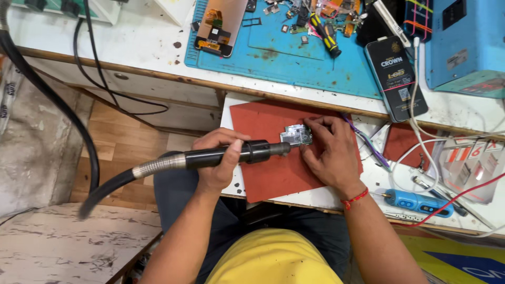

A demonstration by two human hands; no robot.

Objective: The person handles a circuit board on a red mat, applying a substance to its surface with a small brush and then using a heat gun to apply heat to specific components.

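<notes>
The left hand (pixel 218 158) has its grip wrapped around the black hot-air handpiece (pixel 231 154), whose nozzle points at a small circuit board (pixel 297 135); the right hand (pixel 329 152) pinches this board at its far edge and presses it on the red mat (pixel 268 173) of the tabletop (pixel 158 42). To do this step well, the nozzle should stay just above the board and the fingertips should keep away from the hot stream, it seems. Right of the right grip lies a blue pen-shaped tool (pixel 418 202). Farther, beyond the grips, a flat black box (pixel 397 79) with pale print lies beside a blue mat (pixel 294 58), and a yellow-black screwdriver (pixel 325 34) rests on that mat.
</notes>
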